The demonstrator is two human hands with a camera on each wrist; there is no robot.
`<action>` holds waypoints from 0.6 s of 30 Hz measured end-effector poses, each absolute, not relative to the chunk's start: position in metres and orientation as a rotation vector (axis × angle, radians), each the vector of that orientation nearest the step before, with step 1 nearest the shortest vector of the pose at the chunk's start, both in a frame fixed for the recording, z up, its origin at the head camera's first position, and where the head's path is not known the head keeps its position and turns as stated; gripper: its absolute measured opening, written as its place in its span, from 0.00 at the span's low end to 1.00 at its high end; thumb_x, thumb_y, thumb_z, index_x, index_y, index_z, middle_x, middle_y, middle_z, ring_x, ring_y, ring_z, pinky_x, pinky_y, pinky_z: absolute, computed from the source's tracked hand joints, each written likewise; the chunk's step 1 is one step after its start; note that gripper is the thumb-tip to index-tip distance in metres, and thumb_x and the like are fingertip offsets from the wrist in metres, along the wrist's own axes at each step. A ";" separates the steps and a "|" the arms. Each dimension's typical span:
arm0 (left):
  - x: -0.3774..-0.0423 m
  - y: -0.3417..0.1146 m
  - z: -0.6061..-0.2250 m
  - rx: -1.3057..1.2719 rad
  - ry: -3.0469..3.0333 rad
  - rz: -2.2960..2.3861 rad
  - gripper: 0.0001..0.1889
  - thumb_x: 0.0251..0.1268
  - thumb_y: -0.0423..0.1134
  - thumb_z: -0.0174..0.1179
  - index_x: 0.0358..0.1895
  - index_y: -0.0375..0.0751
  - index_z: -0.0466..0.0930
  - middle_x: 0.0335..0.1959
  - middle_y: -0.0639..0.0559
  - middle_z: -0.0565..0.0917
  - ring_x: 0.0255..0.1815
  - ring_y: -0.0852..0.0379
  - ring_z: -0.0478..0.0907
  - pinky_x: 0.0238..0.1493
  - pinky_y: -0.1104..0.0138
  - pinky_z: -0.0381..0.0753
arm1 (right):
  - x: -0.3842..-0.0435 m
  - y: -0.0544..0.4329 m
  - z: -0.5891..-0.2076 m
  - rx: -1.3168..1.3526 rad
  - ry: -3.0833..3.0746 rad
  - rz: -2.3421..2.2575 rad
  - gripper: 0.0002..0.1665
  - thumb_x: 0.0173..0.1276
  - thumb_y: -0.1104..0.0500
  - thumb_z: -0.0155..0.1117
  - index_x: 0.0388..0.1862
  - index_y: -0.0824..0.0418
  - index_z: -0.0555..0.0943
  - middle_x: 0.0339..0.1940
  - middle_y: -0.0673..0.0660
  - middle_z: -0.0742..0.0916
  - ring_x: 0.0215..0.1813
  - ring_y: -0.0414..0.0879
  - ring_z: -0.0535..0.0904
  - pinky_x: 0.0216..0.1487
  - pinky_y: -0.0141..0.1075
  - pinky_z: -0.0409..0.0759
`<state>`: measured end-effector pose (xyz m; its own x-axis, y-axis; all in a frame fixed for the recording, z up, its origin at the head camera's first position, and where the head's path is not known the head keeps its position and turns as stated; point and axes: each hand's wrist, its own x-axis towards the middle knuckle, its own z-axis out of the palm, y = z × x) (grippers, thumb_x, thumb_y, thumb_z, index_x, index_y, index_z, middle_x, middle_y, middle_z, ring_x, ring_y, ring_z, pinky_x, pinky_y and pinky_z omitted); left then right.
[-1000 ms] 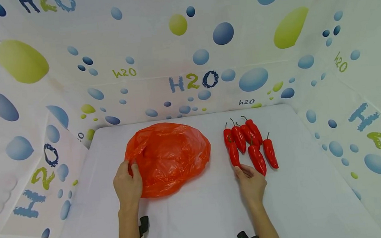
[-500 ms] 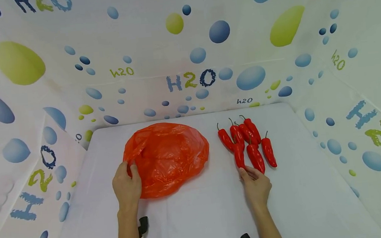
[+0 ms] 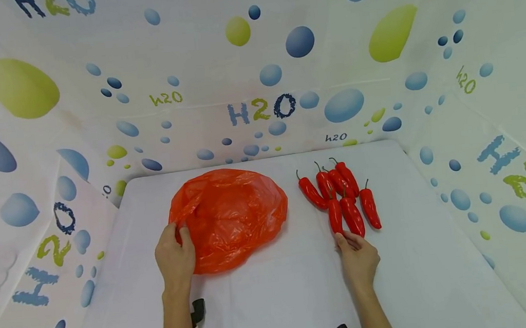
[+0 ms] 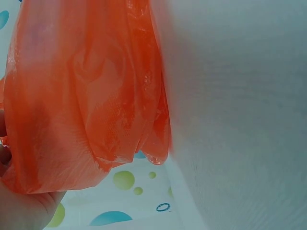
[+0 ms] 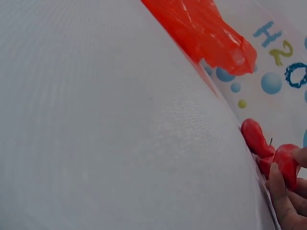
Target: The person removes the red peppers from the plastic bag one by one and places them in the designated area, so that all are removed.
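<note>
On the left half of the table lies an orange-red plastic bag (image 3: pixel 235 217), its mouth spread wide. My left hand (image 3: pixel 176 253) pinches the bag's near left rim between thumb and fingers. In the left wrist view the bag (image 4: pixel 81 91) hides most of that hand's fingers. To the right, my right hand (image 3: pixel 360 259) pinches the lower tip of a red chili pepper (image 3: pixel 335 217), whose stem points away. Several other red chili peppers (image 3: pixel 353 217) lie close around it. The right wrist view shows the held chili pepper (image 5: pixel 287 163) between thumb and fingers.
A white cloth covers the table (image 3: pixel 273 297). Behind and beside it stand light walls (image 3: pixel 207 45) printed with blue and green drops and lettering. One chili pepper (image 3: pixel 370 208) lies a little apart at the right of the group.
The right hand has moved slightly right with the chili pepper it pinches. The leftmost chili pepper has swung to a slant, its stem end further left. The left hand keeps its hold on the bag.
</note>
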<state>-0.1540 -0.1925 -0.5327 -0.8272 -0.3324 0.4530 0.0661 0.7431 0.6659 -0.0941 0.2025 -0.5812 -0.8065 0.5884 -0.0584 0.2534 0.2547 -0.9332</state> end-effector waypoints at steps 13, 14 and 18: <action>-0.153 -0.192 -0.532 0.214 -2.394 -0.940 0.13 0.81 0.39 0.54 0.49 0.31 0.82 0.39 0.39 0.85 0.36 0.45 0.78 0.46 0.52 0.85 | -0.093 0.210 -0.582 -0.816 -2.222 1.527 0.21 0.75 0.47 0.68 0.55 0.61 0.88 0.36 0.59 0.92 0.31 0.45 0.90 0.34 0.23 0.82; -0.153 -0.192 -0.532 0.214 -2.394 -0.944 0.13 0.81 0.39 0.54 0.49 0.31 0.82 0.40 0.39 0.85 0.36 0.45 0.78 0.47 0.51 0.86 | -0.092 0.211 -0.582 -0.814 -2.230 1.513 0.22 0.75 0.46 0.67 0.55 0.61 0.88 0.35 0.59 0.92 0.30 0.45 0.89 0.34 0.23 0.82; -0.153 -0.192 -0.531 0.210 -2.395 -0.964 0.14 0.81 0.40 0.54 0.52 0.30 0.82 0.43 0.37 0.86 0.39 0.44 0.80 0.50 0.47 0.86 | -0.091 0.215 -0.580 -0.817 -2.290 1.414 0.23 0.75 0.44 0.67 0.55 0.60 0.88 0.32 0.57 0.92 0.27 0.43 0.88 0.31 0.23 0.80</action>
<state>-0.1526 -0.1921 -0.5311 -0.8397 -0.3339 0.4283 0.0557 0.7315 0.6795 -0.0911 0.2153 -0.5805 -0.7824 0.6224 -0.0214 0.2979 0.3439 -0.8905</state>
